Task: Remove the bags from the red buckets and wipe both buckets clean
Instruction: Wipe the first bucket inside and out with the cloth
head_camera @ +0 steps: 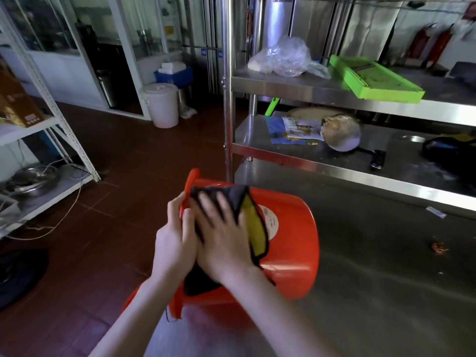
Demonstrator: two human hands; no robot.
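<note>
Red bucket [288, 243] lies sideways on the bench [373, 266], mouth leftward; left hand [172, 240] grips its rim, right hand [226, 238] presses the cloth [255, 228] flat-fingered against its wall.

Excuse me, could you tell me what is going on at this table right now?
A person is wiping a red bucket that lies on its side on the steel table. The right hand presses a dark cloth against its wall, while the left hand grips the rim. No bag shows in it.
</note>
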